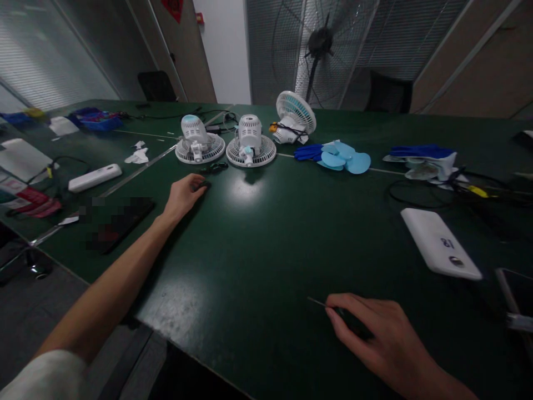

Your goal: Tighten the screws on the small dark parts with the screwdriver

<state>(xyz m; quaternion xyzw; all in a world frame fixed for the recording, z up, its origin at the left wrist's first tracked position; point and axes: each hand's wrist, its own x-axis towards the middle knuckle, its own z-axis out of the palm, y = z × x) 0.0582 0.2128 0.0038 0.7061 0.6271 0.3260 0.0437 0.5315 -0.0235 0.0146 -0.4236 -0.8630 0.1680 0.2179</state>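
Note:
My right hand lies low on the right of the green table, its fingers closed round the dark handle of a screwdriver. The thin metal shaft points left, just over the tabletop. Across the table, my left arm reaches forward, and my left hand has its fingers curled at a small dark object that I cannot make out. Just beyond it lies another dark item. Behind these stand two white fan heads, one on the left and one beside it, both resting grille-down.
A third white fan tilts at the back. Light blue fan blades lie by blue gloves. More gloves, a cable and a white power bank are rightward. A white case sits left.

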